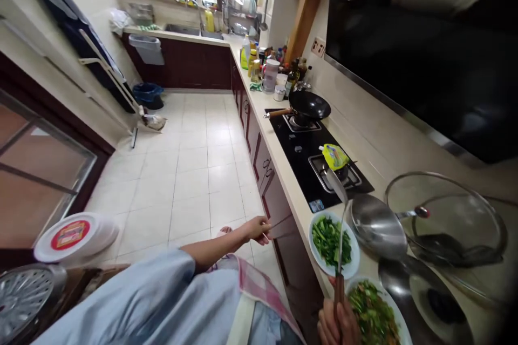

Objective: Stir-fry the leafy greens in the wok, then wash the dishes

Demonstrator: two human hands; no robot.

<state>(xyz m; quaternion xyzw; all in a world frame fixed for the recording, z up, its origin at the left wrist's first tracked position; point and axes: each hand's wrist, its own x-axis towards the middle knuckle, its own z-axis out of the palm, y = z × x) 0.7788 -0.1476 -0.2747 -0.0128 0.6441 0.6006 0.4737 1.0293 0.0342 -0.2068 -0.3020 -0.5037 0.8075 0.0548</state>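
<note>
Wooden-handled steel wok spatula (339,288), clenched upright in my right hand (338,323) over a round white plate of chopped greens (353,258), could drip or tip if my grip slackens; my outstretched left hand (257,229) holds something I cannot tell.

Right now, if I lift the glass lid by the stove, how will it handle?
Probably heavy for its size: the glass lid looks like a thick clear dome. Likely fragile too, and its curved shape may rock or slide on the counter if pushed.
</note>
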